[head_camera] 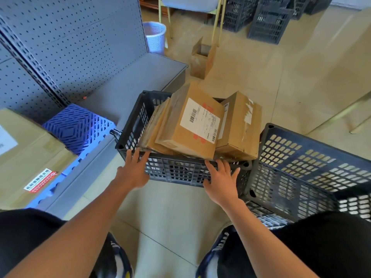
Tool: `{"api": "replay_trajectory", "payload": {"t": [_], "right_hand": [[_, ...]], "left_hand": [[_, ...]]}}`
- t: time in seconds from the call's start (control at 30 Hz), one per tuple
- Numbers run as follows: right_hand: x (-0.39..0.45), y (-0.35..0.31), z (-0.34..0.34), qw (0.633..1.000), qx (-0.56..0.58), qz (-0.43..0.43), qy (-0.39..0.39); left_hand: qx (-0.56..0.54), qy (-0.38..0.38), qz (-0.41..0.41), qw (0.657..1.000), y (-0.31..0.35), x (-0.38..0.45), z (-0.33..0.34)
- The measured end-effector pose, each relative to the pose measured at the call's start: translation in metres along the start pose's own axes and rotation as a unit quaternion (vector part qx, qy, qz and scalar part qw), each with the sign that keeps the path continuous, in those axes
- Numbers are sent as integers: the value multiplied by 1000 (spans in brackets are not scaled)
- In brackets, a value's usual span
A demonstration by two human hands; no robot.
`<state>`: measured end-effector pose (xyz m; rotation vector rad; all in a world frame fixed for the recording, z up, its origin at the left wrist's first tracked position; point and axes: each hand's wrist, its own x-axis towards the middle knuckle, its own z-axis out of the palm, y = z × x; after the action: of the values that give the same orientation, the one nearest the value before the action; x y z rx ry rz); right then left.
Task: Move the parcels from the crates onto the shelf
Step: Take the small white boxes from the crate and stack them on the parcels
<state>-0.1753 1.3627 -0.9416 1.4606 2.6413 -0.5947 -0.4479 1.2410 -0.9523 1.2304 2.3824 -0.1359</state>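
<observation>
A person crouches over a dark slotted plastic crate (170, 171) on the floor, packed with brown cardboard parcels (192, 125). The left hand (133, 171) and right hand (220, 181) rest with fingers spread on its near rim, holding nothing. The grey metal shelf (138, 81) stands just beside it. Lifting the top labelled parcel with both hands looks wisest.

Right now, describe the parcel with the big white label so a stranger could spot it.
Find the dark crate beside the grey shelf. Among its parcels, the labelled parcel lies tilted on top, centre. Only it shows a large white barcode label with red marks.
</observation>
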Motion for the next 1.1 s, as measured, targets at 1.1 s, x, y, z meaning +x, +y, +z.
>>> {"api": "replay_trajectory", "payload": {"t": [1.1], "right_hand": [[-5,-90,-53,872,451,111,152]], "left_hand": [[-444,195,57,873,65,-87,-76]]}}
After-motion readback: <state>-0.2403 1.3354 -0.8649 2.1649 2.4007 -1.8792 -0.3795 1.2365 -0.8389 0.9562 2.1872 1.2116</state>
